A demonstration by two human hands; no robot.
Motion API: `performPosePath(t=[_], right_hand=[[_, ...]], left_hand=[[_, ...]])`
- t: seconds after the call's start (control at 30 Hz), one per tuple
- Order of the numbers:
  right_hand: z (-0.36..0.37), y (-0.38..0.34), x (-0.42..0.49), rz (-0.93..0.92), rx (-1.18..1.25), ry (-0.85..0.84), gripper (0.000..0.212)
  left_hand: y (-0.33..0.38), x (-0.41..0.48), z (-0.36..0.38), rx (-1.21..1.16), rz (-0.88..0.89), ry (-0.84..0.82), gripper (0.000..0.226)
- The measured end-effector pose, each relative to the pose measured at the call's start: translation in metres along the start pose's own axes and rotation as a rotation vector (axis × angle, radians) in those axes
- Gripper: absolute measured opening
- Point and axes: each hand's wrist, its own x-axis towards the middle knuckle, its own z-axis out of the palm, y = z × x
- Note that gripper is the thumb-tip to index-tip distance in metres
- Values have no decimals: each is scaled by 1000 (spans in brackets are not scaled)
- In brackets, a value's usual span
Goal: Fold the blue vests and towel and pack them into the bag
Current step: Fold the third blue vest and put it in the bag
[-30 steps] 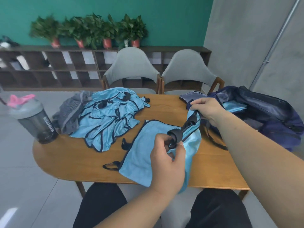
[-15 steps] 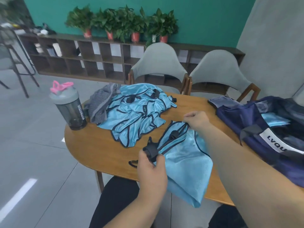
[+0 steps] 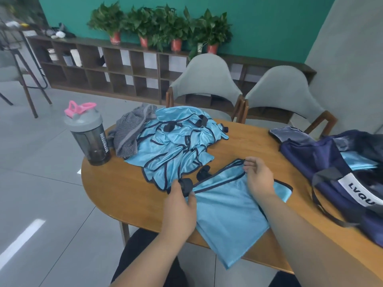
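A glossy light-blue mesh vest with dark trim (image 3: 223,214) lies flat on our rounded wooden table (image 3: 116,191), hem overhanging the near edge. Our left hand (image 3: 182,206) pinches its black elastic strap (image 3: 186,185); our right hand (image 3: 260,180) pinches its trimmed edge.

A light-blue mesh vest with dark trim (image 3: 226,208) lies spread at bottom centre, its lower corner hanging off the table (image 3: 116,183) at the near edge. Above it sits a crumpled heap of matching blue vests (image 3: 176,146), with a rumpled grey striped towel (image 3: 130,129) touching its left side. At right, an open navy fabric bag (image 3: 310,158) holds a folded blue vest (image 3: 358,163).
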Motion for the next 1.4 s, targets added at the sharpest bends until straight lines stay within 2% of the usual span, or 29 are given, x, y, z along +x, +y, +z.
performPosePath(t=[0.2,0.3,0.4,0.53,0.6,0.7,0.73,0.83,0.9,0.97,1.13,1.27,1.4], right_hand=[[-39,21,-29,-36,-249,81,45],[-56,31,-38,-64,-493,86,47],[-75,36,-37,-167,-835,81,41],[-95,37,-27,-299,-1037,79,23],[-103,42,-18,-335,-962,85,18],[-111,46,-4,-320,-710,5,14],[-112,46,1,-312,-662,-23,12],[-112,49,13,-282,-639,-76,7],[-108,51,18,-254,-636,-81,10],[-104,50,19,-223,-630,-75,9],[-100,51,18,-171,-723,-93,35],[-106,54,9,-129,-717,-28,28],[-112,51,-1,-112,-600,-1,20]], left_hand=[[2,49,27,67,117,-113,22],[7,63,39,81,188,-164,41],[8,73,46,99,242,-171,51],[5,79,50,102,298,-124,44],[3,81,53,91,315,-80,32],[-1,81,57,126,335,14,7],[-2,80,57,142,336,42,6],[-5,78,58,159,336,108,13],[-8,79,59,135,305,130,9],[-12,79,60,127,262,134,21],[-11,81,58,68,193,115,25],[-7,79,55,33,157,126,23],[-13,83,55,46,151,89,26]])
